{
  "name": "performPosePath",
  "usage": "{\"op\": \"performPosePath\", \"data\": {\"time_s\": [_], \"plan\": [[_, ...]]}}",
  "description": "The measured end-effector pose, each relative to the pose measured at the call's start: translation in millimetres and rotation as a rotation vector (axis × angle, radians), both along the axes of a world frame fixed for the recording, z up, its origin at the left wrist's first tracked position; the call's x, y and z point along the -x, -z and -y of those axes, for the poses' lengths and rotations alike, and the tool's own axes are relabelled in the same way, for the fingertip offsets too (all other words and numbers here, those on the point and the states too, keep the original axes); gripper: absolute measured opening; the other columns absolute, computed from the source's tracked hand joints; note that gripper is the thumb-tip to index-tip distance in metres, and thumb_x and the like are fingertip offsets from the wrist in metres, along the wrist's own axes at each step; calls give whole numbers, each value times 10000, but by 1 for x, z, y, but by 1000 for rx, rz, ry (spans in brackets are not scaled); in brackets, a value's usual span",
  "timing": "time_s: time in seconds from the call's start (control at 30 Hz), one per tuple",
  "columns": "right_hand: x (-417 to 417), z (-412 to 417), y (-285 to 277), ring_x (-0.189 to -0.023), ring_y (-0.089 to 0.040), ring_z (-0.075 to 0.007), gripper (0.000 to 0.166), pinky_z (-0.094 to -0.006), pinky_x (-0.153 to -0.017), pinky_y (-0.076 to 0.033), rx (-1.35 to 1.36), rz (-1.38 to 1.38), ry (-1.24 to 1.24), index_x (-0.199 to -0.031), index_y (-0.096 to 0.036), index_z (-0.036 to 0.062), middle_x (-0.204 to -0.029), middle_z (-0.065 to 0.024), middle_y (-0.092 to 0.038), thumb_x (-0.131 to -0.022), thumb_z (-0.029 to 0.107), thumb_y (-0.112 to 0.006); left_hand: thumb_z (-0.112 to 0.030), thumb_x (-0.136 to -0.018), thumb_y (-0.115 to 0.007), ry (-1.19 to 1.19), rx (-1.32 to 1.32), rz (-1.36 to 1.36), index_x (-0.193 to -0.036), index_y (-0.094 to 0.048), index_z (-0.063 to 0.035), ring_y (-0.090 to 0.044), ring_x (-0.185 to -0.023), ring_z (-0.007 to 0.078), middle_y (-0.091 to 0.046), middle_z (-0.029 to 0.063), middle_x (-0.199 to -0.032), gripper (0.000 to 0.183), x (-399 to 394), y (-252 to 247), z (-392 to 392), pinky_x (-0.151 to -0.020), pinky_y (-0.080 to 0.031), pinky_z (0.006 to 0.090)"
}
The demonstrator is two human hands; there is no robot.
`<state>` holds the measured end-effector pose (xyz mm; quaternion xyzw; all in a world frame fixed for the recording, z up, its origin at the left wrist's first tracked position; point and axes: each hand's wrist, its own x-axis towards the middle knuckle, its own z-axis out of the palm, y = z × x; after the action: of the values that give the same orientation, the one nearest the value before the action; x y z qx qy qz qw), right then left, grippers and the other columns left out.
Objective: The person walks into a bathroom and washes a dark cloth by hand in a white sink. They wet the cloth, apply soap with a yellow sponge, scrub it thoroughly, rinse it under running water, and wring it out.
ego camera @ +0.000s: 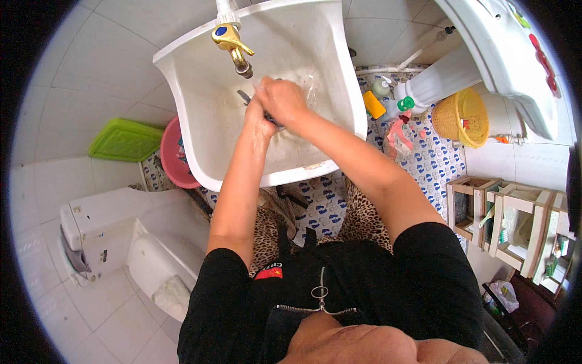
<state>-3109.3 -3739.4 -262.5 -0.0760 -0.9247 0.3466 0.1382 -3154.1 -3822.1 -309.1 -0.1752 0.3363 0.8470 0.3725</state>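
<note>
Both my hands are together over the white basin (pixel 291 45), beneath a gold-coloured tap (pixel 231 42). Water runs from its spout onto my fingers. My left hand (pixel 260 116) is wrapped around a dark grey object (pixel 244 96), one thin end of which sticks out to the left. Another dark part shows by the left wrist. My right hand (pixel 283 98) is curled over the same object and touches the left hand. Most of the object is covered by my fingers, so I cannot tell what it is.
A pink basin (pixel 169 157) and a green plastic lid (pixel 120 140) stand left of the sink, above a white washing machine (pixel 109 218). To the right are bottles (pixel 381 86), a yellow wastebasket (pixel 443 119), a white washbasin (pixel 523 68) and a wooden rack (pixel 523 195).
</note>
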Motion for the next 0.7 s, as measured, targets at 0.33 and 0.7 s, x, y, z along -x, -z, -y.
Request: {"op": "performPosePath", "data": {"time_s": [0.33, 0.7], "plan": [[14, -14, 3, -680, -631, -360, 281, -460, -597, -496, -96, 60, 114, -901, -581, 45, -729, -178, -641, -902, 313, -496, -337, -960, -437, -15, 73, 97, -948, -560, -104, -605, -894, 226, -621, 51, -931, 264, -10, -20, -11, -718, -513, 408], [15, -17, -3, -767, -628, -343, 458, -447, -712, -489, 144, 85, 142, -1041, -604, 40, -779, -175, -645, -889, 463, -512, -247, -968, -370, 97, -168, 54, -1023, -564, -57, -653, -842, 251, -653, 89, -962, 277, 3, -12, 10, -765, -544, 410]]}}
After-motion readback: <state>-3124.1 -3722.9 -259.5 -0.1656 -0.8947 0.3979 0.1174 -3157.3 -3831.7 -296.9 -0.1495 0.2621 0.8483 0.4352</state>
